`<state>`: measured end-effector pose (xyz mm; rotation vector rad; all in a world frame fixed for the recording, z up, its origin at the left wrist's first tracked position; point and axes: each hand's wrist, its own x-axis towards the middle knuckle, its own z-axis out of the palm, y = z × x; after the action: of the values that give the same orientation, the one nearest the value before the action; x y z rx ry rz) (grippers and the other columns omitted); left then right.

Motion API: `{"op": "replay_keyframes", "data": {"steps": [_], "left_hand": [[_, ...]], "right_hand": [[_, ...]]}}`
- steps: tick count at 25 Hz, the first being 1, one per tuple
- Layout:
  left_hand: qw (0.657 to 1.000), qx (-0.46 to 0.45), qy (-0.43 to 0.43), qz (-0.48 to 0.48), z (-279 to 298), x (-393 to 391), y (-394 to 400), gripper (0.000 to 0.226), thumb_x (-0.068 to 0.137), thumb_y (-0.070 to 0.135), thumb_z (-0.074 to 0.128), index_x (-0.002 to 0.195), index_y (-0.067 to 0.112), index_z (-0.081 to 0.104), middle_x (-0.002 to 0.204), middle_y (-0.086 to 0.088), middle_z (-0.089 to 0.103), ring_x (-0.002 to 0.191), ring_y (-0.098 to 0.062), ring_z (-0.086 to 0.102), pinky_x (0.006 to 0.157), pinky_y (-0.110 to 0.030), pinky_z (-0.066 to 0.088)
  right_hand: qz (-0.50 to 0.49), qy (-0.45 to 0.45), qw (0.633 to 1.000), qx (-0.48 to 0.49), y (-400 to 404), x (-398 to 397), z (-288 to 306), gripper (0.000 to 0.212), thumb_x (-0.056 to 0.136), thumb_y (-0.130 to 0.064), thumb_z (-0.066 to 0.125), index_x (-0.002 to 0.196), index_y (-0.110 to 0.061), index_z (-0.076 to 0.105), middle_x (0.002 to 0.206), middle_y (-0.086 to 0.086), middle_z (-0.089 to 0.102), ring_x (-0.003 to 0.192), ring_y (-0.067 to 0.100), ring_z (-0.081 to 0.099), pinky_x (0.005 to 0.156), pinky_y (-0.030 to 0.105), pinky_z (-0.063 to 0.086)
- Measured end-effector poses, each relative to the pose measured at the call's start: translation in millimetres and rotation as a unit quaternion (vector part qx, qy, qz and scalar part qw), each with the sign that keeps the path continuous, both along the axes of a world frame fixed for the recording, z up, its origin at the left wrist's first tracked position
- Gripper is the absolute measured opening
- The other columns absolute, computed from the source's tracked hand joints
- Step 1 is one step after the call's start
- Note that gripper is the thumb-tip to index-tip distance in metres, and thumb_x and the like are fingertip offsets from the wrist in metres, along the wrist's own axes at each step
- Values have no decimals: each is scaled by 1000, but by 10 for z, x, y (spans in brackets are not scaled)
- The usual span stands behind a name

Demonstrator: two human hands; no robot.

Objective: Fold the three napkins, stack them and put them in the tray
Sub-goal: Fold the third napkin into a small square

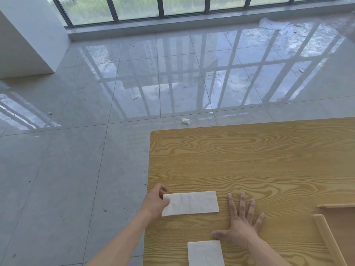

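A white napkin [192,202], folded into a long strip with a crease down its middle, lies near the left edge of the wooden table [249,160]. My left hand [155,200] pinches the strip's left end between thumb and fingers. My right hand [243,221] rests flat on the table with fingers spread, just right of the strip and not touching it. A second white napkin [205,253], folded to a smaller rectangle, lies at the bottom edge of the view, below my right thumb. The wooden tray [324,235] shows only its rim at the lower right.
The table's left edge runs close to my left hand, with grey tiled floor beyond. A crumpled white tissue [185,121] lies on the floor past the table's far edge. A white pillar [28,39] and windows stand farther back.
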<state>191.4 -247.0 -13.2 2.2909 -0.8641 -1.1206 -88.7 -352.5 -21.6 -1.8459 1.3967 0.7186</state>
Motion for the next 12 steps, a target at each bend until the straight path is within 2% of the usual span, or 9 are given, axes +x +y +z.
{"op": "replay_keyframes", "data": {"steps": [5, 8, 12], "left_hand": [[993, -52, 84, 69, 162, -80, -169, 24, 80, 10, 68, 93, 28, 59, 81, 1, 54, 65, -11, 51, 57, -26, 49], [990, -71, 111, 55, 223, -242, -300, 25, 79, 12, 69, 94, 30, 61, 82, 4, 55, 65, -9, 53, 53, -21, 50], [991, -70, 111, 15, 200, -534, -491, 26, 79, 15, 69, 98, 31, 59, 83, 6, 56, 67, -10, 54, 61, -29, 50]], "right_hand": [[-4, -2, 1000, -1, 4, -7, -38, 149, 25, -93, 58, 127, -51, -42, 134, -6, -61, 118, 27, -60, 93, 62, -36], [-2, -5, 1000, -7, 6, -14, -60, 150, 23, -94, 56, 129, -51, -40, 136, -6, -59, 119, 28, -59, 92, 60, -38], [-5, -17, 1000, -21, 23, -30, -81, 149, 22, -94, 55, 131, -52, -37, 138, -6, -58, 121, 28, -57, 92, 59, -40]]}}
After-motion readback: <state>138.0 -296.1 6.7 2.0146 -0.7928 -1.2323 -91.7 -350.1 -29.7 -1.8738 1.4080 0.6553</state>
